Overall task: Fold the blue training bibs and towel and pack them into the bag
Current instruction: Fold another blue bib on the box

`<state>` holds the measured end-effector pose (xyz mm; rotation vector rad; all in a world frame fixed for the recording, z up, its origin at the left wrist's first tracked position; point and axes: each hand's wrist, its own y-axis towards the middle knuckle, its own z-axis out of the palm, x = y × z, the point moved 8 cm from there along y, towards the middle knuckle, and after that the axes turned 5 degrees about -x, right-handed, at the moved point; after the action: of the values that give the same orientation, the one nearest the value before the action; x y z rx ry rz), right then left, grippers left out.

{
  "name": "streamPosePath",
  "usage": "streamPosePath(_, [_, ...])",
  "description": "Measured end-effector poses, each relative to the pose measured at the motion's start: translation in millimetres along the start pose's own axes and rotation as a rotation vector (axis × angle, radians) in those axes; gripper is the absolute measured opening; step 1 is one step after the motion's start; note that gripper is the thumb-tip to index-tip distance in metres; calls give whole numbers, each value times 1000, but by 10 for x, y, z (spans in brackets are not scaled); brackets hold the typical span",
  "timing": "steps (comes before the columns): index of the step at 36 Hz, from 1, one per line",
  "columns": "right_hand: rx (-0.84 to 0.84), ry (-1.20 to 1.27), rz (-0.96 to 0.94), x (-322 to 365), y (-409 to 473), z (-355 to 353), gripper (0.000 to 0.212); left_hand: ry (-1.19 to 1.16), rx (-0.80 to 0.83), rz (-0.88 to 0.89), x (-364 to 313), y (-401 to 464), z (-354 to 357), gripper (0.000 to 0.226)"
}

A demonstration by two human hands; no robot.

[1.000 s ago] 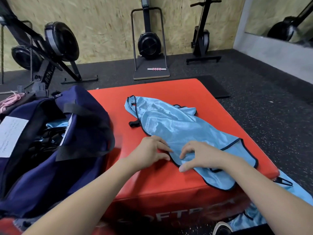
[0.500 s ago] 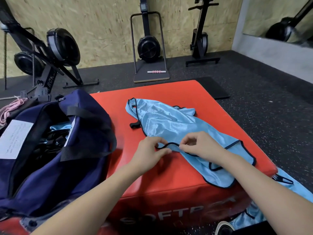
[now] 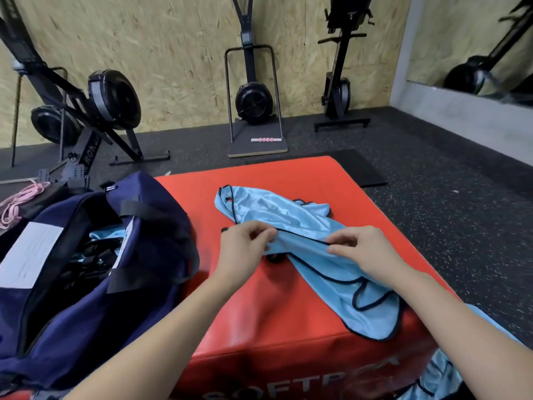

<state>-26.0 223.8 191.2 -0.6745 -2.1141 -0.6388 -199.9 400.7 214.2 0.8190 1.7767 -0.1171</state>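
A light blue training bib [image 3: 291,215] with black trim lies stretched across the red padded box [image 3: 288,319]. My left hand [image 3: 245,246] pinches its black-trimmed edge near the middle, and my right hand [image 3: 357,252] pinches the same edge a little further right, lifting it off the box. The navy bag [image 3: 86,284] sits open at the left, with blue cloth and black straps inside. More blue cloth [image 3: 441,373] hangs below the box at the lower right.
Gym machines stand along the wooden back wall: one at the left [image 3: 95,111], one in the middle [image 3: 253,102], one at the right [image 3: 340,90]. A pink rope [image 3: 17,203] lies left of the bag. A black mat [image 3: 360,168] lies behind the box on the dark speckled floor.
My hands went from resting on the bib's edge to pinching its black trim and raising it. They have spread apart along the edge, and the bib's near part has bunched.
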Motion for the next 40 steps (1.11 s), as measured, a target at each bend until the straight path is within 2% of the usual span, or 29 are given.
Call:
streamPosePath(9, [-180, -283, 25, 47, 316, -1061, 21, 154, -210, 196, -850, 821, -822, 7])
streamPosePath(15, [-370, -369, 54, 637, 611, -1707, 4, 179, -294, 215, -1405, 1301, -1362, 15])
streamPosePath(17, [-460, -294, 12, 926, 691, -1880, 8, 192, -322, 237, -1603, 1380, -1518, 19])
streamPosePath(23, [-541, 179, -56, 1577, 844, -2114, 9, 209, -371, 296, -2094, 1369, -1914, 16])
streamPosePath(27, [-600, 64, -158, 1783, 811, -2105, 10, 198, -347, 299, -2100, 1217, -2025, 13])
streamPosePath(32, [-496, -139, -128, 1483, 623, -1691, 9, 286, -281, 225, -1527, 952, -1919, 15])
streamPosePath(37, [-233, -372, -5, 686, 478, -963, 5, 443, -125, 141, -542, 710, -1488, 19])
streamPosePath(40, [15, -501, 132, 94, 348, -457, 29, 545, 72, 19, 165, 502, -1123, 20])
